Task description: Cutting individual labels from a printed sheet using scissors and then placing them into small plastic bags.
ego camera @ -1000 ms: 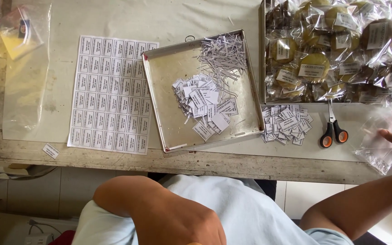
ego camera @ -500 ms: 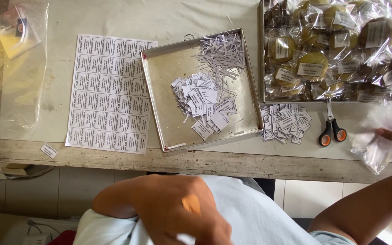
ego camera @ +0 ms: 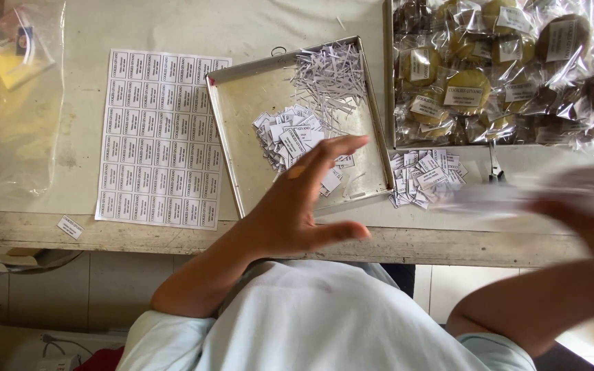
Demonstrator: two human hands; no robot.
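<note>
We keep our left hand (ego camera: pixel 297 206) open, fingers spread and holding nothing, above the near edge of the metal tray (ego camera: pixel 242 130). The pile of cut labels (ego camera: pixel 290 137) lies in the tray at about 12 o'clock from this hand, just beyond the fingertips and not yet touched. To do this step well, we judge that we should lower the fingers softly and pinch only one label, because the slips are light and lie on each other. Our right hand (ego camera: pixel 586 206) is blurred at 3 o'clock; it seems to hold a clear plastic bag (ego camera: pixel 496 196), but we cannot tell how firmly the fingers close. A second small heap of labels (ego camera: pixel 424 175) lies on the table (ego camera: pixel 448 240) between both hands.
</note>
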